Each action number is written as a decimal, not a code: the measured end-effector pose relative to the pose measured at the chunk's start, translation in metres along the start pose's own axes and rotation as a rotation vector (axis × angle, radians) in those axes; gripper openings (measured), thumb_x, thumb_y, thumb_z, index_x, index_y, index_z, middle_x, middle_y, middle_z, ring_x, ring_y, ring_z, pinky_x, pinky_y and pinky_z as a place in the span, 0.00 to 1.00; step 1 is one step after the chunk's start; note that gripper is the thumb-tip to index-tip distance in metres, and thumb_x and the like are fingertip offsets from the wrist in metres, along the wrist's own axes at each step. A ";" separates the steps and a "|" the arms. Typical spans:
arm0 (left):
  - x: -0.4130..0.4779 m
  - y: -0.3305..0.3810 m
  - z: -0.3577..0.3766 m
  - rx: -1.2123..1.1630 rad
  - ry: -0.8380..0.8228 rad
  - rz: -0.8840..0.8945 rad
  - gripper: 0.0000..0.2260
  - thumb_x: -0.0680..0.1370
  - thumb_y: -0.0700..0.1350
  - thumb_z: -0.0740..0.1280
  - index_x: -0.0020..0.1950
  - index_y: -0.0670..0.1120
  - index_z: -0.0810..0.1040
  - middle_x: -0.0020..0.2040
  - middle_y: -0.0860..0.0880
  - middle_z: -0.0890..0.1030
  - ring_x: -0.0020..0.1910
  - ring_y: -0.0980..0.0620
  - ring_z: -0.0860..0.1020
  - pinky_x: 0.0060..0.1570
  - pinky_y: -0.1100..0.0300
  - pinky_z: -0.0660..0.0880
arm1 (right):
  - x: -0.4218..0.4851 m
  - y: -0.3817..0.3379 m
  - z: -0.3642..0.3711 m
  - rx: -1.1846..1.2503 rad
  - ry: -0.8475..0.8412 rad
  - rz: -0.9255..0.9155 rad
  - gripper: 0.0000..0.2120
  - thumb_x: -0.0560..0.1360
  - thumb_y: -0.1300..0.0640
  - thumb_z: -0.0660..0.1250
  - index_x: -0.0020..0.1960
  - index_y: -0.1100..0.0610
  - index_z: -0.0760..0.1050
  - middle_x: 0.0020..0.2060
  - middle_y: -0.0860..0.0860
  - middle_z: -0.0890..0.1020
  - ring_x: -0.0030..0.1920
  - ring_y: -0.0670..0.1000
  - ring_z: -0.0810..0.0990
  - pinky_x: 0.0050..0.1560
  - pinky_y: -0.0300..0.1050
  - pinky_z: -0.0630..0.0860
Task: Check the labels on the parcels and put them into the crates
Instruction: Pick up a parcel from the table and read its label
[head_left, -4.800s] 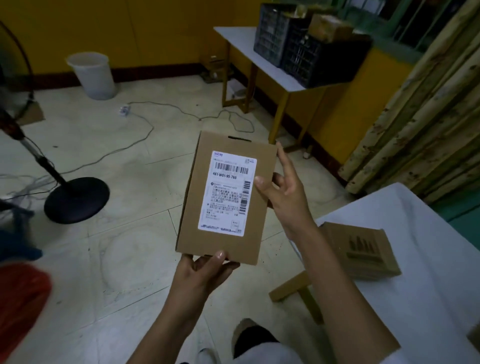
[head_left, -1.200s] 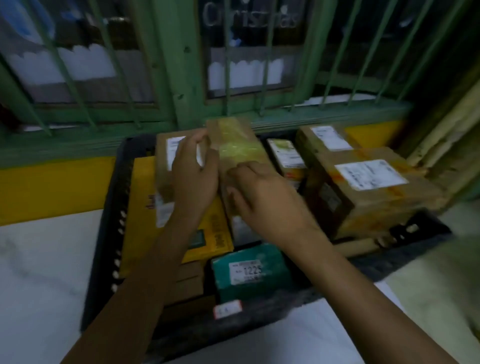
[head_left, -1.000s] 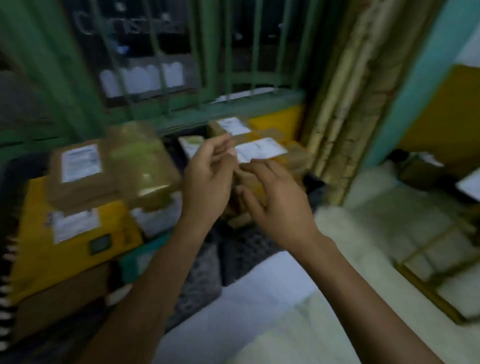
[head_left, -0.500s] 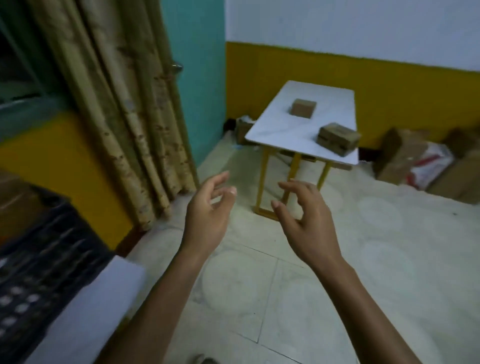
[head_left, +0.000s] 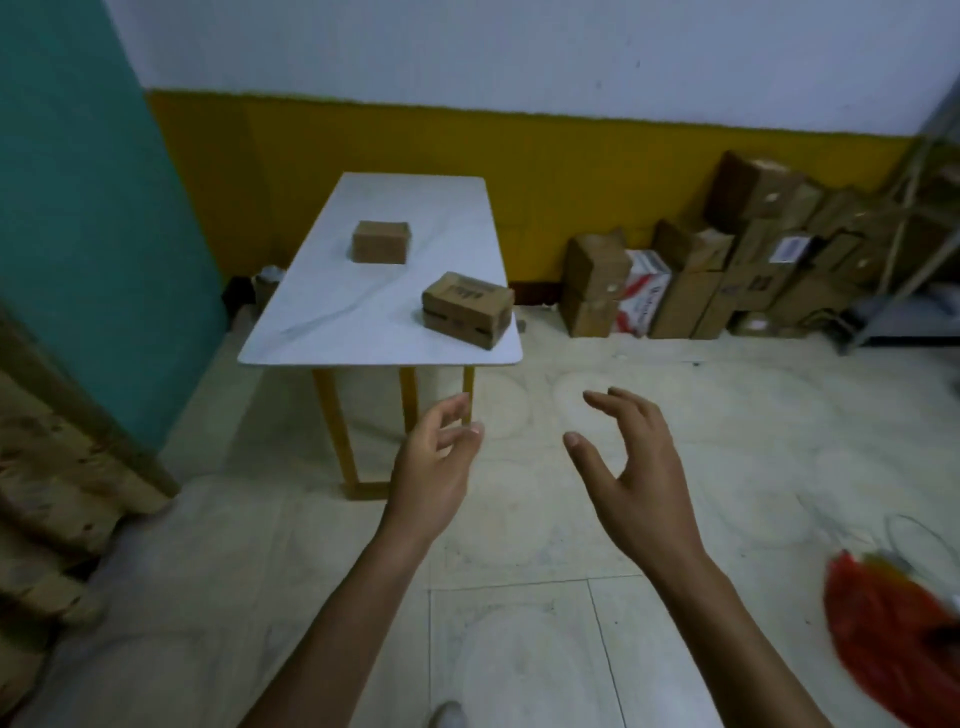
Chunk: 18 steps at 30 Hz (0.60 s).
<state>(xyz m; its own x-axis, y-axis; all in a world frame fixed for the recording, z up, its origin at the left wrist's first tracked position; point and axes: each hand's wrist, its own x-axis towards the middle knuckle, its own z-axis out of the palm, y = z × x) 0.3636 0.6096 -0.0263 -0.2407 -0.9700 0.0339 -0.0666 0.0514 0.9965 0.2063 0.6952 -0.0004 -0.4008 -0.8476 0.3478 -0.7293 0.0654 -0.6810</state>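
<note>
Swinging right since half a second ago: the black crate at the lower left has dropped out of view, the curtain (head_left: 47, 493) is squeezed to the left edge, and the table (head_left: 363, 322) now sits left of centre and fills more of the view. Both hands were empty then and they're empty now, in pretty much the same pose. The left hand (head_left: 434, 467) is up in front over the floor (head_left: 519, 649), fingers loosely curled and thumb tip close to them, gripping nothing. The right hand (head_left: 631, 467) is level with it but apart, back of the hand to the camera, thumb stuck out toward the left hand, fingers bent forward in a loose claw, also holding nothing. Two parcels sit on the table, clear of both hands: the far parcel (head_left: 380, 242) around the middle, the near parcel (head_left: 467, 309) at the front right corner, turned at an angle. Can't read any labels from here. Cartons (head_left: 691, 280) are stacked along the yellow wall right of the table, and there's a blurry red thing (head_left: 893, 629) at the lower right.
</note>
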 end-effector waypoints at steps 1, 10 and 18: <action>0.022 0.003 0.013 0.000 -0.027 0.000 0.12 0.79 0.45 0.64 0.60 0.58 0.71 0.58 0.60 0.75 0.53 0.68 0.73 0.46 0.73 0.69 | 0.017 0.010 -0.002 -0.011 0.023 0.017 0.19 0.76 0.51 0.67 0.67 0.51 0.71 0.68 0.49 0.70 0.69 0.48 0.67 0.59 0.37 0.62; 0.170 -0.017 0.101 0.020 -0.063 -0.111 0.17 0.80 0.45 0.63 0.69 0.52 0.68 0.62 0.59 0.72 0.66 0.57 0.69 0.66 0.57 0.67 | 0.143 0.096 0.011 0.308 0.020 0.292 0.28 0.72 0.35 0.62 0.70 0.40 0.65 0.68 0.37 0.69 0.66 0.39 0.68 0.64 0.38 0.65; 0.282 -0.054 0.171 0.015 0.181 -0.257 0.18 0.80 0.46 0.62 0.70 0.49 0.68 0.68 0.51 0.72 0.65 0.52 0.70 0.54 0.60 0.68 | 0.287 0.196 0.044 0.539 -0.264 0.369 0.26 0.73 0.39 0.62 0.69 0.44 0.68 0.63 0.40 0.73 0.59 0.35 0.73 0.52 0.28 0.68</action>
<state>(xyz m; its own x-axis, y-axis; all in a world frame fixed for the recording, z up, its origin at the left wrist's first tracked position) 0.1343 0.3740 -0.0839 -0.0384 -0.9781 -0.2045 -0.1173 -0.1989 0.9730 -0.0275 0.4415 -0.0619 -0.3719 -0.9240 -0.0890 -0.1681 0.1613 -0.9725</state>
